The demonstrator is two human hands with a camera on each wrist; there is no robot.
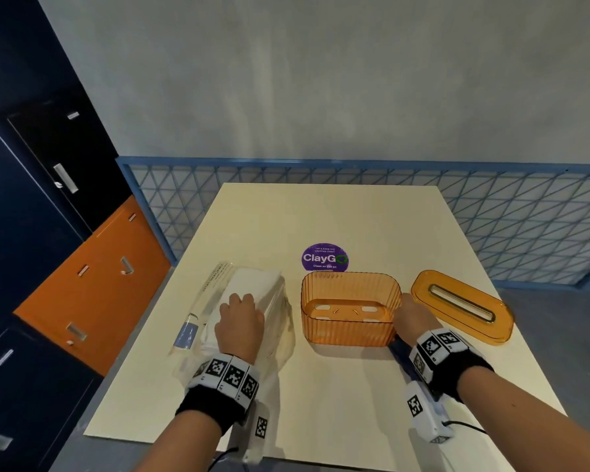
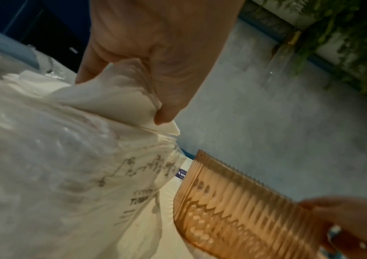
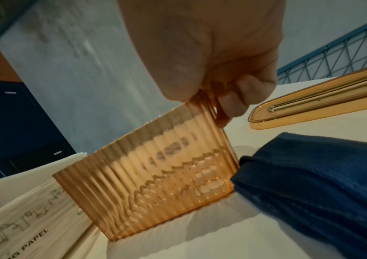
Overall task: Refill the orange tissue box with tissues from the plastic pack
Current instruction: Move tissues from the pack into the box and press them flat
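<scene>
The ribbed orange tissue box (image 1: 349,308) stands lidless and without tissues at the table's middle. Its orange lid (image 1: 462,306) with a slot lies flat to its right. My right hand (image 1: 410,315) pinches the box's right rim (image 3: 209,95), thumb outside, fingers curled inside. To the left lies the clear plastic pack (image 1: 239,311) with a white tissue stack inside. My left hand (image 1: 241,318) is on the pack's top, and in the left wrist view its thumb and fingers pinch a bunch of tissues (image 2: 116,94) lifted from the stack.
A dark blue cloth (image 3: 317,184) lies against the box's near right corner. A purple round sticker (image 1: 325,257) is on the cream table (image 1: 338,403) behind the box. Blue and orange lockers (image 1: 92,284) stand left; a blue mesh fence (image 1: 491,212) runs behind.
</scene>
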